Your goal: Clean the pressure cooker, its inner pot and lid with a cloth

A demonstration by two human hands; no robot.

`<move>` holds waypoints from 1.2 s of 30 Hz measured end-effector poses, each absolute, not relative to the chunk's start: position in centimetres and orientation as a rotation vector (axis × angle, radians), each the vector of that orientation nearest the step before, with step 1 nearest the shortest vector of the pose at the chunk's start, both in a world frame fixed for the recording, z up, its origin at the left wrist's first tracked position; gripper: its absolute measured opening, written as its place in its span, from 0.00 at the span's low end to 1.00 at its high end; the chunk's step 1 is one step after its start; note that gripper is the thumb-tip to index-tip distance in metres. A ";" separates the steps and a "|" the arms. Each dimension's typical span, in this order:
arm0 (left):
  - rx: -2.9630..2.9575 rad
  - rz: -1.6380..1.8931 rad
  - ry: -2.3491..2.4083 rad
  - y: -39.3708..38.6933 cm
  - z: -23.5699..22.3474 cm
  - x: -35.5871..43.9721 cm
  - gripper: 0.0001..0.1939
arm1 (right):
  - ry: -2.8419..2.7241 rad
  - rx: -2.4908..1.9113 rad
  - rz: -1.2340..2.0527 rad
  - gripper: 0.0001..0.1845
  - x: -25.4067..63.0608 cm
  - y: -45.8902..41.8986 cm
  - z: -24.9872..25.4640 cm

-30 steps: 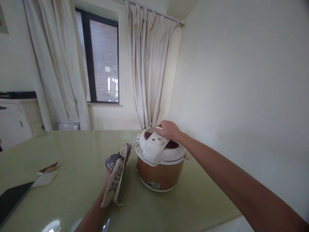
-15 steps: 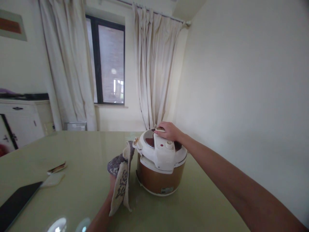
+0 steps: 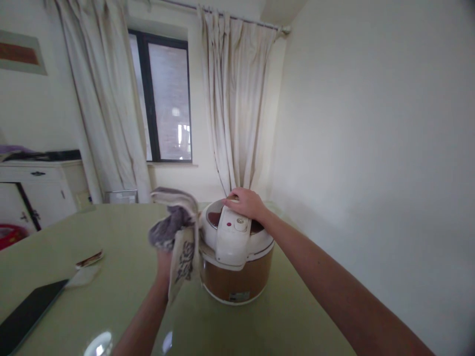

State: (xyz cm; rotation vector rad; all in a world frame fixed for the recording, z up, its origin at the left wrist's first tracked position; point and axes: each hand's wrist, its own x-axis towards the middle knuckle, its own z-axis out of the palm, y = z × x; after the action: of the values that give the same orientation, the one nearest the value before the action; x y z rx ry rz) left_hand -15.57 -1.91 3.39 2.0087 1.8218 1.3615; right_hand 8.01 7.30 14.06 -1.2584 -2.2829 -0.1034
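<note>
A rice cooker (image 3: 237,277) with a gold-brown body and a white lid (image 3: 232,242) stands upright on the pale green tabletop (image 3: 122,237). Its lid is down and carries a dial and a red spot. My right hand (image 3: 248,201) is closed over the handle on top of the lid. To the left, my left hand (image 3: 164,258) grips a grey and cream patterned cloth (image 3: 185,247), pressed close to the cooker's left side. The cloth covers most of the fingers and is somewhat blurred, so whether it touches the cooker is hard to tell.
A dark flat slab (image 3: 29,311) with a pale end lies at the table's left, near a small brown and white packet (image 3: 89,259). A white cabinet (image 3: 44,188) and a red basin (image 3: 11,236) stand beyond. A bare wall (image 3: 371,123) rises on the right.
The cooker appears slightly farther left in view, with my right hand still on its handle. My left hand and the cloth have risen and shifted left, and the cloth's upper part flaps over.
</note>
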 end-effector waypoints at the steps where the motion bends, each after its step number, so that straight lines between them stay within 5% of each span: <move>1: 2.032 1.336 1.807 -1.0 5.1 -15.3 0.18 | -2.239 -1.287 -0.069 0.25 8.0 7.3 14.0; 10: 2.144 0.966 1.888 6.8 13.1 -12.3 0.15 | -2.109 -1.287 0.263 0.26 7.6 8.1 14.1; 17: 2.256 1.095 1.852 -0.3 8.8 -13.9 0.16 | -1.932 -0.969 0.181 0.21 14.0 4.8 12.0; 23: 2.168 1.456 1.659 -4.5 5.5 -12.6 0.17 | -1.202 -0.953 0.212 0.26 18.6 2.1 0.3; 28: 2.547 1.270 1.532 -2.1 10.9 -9.2 0.16 | -1.041 -1.039 0.349 0.24 15.8 2.0 -8.6; 36: 3.043 0.504 1.622 -1.8 17.4 -0.4 0.14 | -1.056 -1.073 0.336 0.24 15.0 2.0 -9.7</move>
State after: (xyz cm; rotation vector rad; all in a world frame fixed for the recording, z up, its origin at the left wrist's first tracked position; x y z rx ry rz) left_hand -0.38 -1.80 17.37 3.0428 1.6224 0.5043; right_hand 15.03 1.99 -9.66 -1.0732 -1.0561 0.3357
